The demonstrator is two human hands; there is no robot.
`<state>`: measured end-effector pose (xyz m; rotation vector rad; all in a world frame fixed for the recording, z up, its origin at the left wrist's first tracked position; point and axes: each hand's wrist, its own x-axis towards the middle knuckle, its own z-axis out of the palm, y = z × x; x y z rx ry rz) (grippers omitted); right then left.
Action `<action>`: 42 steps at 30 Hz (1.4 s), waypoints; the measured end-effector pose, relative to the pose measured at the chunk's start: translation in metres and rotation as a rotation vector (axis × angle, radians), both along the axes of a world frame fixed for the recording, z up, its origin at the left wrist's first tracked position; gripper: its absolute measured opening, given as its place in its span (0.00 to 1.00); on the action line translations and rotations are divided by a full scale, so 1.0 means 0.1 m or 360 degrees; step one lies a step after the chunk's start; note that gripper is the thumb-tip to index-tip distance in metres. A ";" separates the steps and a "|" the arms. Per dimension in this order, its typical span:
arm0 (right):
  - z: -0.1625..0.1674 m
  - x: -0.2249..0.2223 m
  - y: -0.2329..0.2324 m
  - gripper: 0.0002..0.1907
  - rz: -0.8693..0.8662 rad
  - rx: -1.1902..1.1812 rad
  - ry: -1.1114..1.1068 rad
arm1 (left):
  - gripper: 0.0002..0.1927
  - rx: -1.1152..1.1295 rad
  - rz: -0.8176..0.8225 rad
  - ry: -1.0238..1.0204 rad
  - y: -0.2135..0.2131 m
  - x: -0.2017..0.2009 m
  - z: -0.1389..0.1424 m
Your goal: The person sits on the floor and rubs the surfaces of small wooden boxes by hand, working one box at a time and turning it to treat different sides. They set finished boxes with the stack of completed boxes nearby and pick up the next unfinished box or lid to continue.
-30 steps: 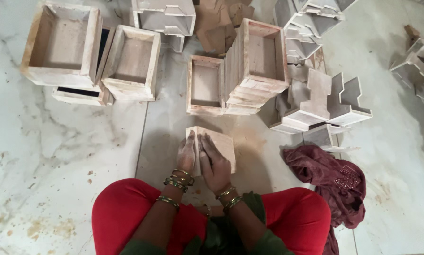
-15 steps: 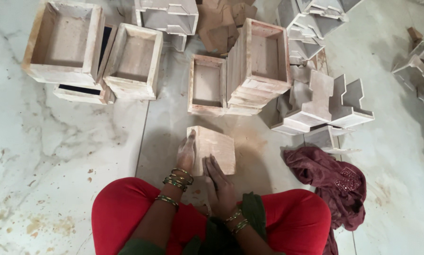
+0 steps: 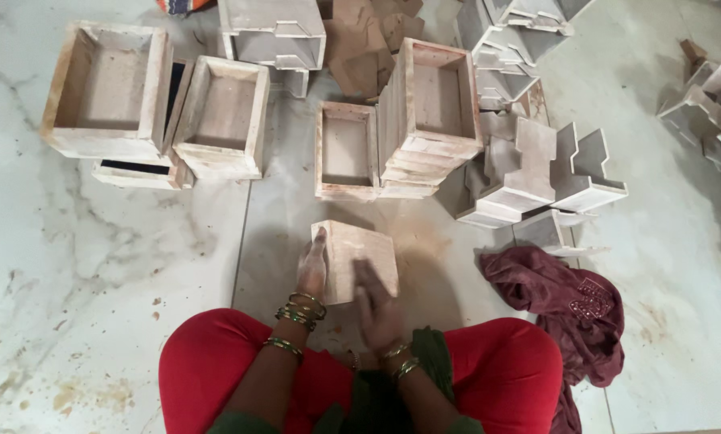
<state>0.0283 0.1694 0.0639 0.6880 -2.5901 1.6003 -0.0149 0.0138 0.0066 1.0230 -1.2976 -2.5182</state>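
Box (image 3: 359,255) between hands; open boxes (image 3: 224,116) behind, cloth (image 3: 565,301) right.
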 end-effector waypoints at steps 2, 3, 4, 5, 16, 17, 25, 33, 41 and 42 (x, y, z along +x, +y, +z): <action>-0.02 -0.13 0.09 0.22 -0.0141 0.0069 -0.0109 | 0.27 0.0094 0.0040 0.0126 0.02 -0.03 0.02; -0.01 -0.15 0.13 0.22 -0.0204 0.0149 -0.0194 | 0.27 0.0139 0.0053 0.0191 0.03 -0.05 0.04; 0.01 -0.15 0.14 0.22 -0.0266 0.0225 -0.0271 | 0.27 0.0142 0.0051 0.0231 0.04 -0.07 0.05; 0.03 -0.11 0.15 0.23 -0.0127 0.0153 -0.0243 | 0.27 0.0146 0.0050 0.0268 0.05 -0.08 0.05; 0.13 0.05 0.12 0.23 -0.0257 0.0052 -0.0255 | 0.29 0.0035 0.0071 0.0071 0.04 -0.06 -0.03; 0.15 0.05 0.14 0.23 -0.0136 0.0056 -0.0195 | 0.30 0.0058 0.0101 0.0132 0.05 -0.08 -0.03; -0.06 0.33 0.12 0.24 0.0081 -0.0115 -0.0073 | 0.29 -0.0068 0.0102 0.0079 -0.01 -0.01 -0.03; -0.02 0.22 0.18 0.25 0.0033 0.0128 -0.0088 | 0.32 0.0159 0.0121 0.0225 0.03 -0.02 0.02; -0.18 0.06 0.26 0.26 -0.0111 0.0221 -0.0189 | 0.32 0.0108 0.0247 0.0028 -0.09 -0.02 -0.01; -0.23 -0.11 0.30 0.26 -0.0235 0.0222 -0.0348 | 0.32 0.0146 0.0231 0.0085 -0.08 -0.03 0.00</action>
